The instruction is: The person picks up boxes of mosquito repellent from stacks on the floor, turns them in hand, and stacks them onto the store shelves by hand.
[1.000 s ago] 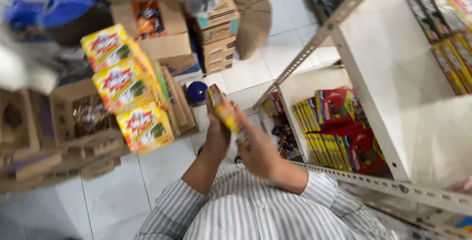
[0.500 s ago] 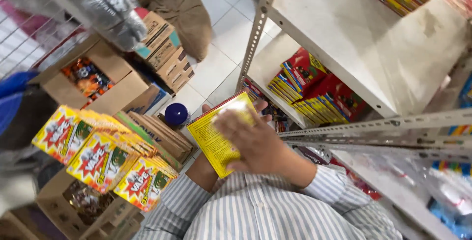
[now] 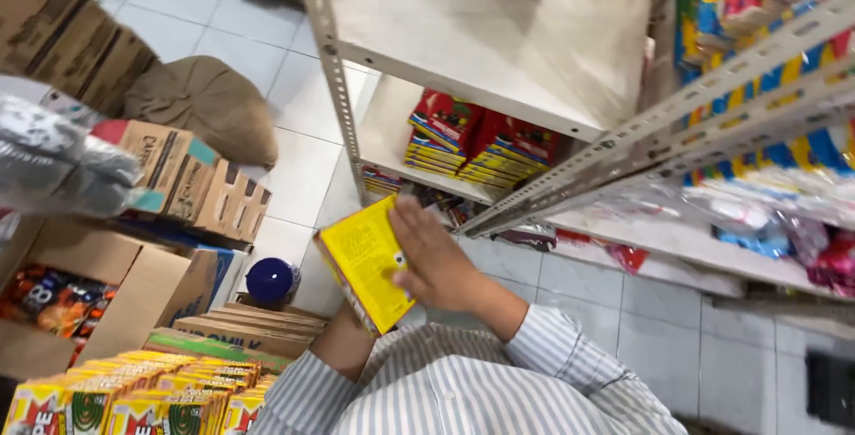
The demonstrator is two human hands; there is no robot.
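Pale tiled floor (image 3: 303, 168) fills the upper left and lower right of the frame. A white metal shelf rack (image 3: 499, 34) slants across the upper middle and right. Cardboard boxes (image 3: 191, 186) crowd the left, with a brown sack (image 3: 205, 101) behind them. Light is even.

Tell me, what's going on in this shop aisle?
A person in a striped shirt holds a flat yellow box in front of a metal shelf unit. The right hand lies across the box's face; the left hand is hidden beneath it. Red and yellow packs are stacked on a lower shelf. More yellow boxes fill a carton at lower left, with cardboard cartons on the tiled floor.
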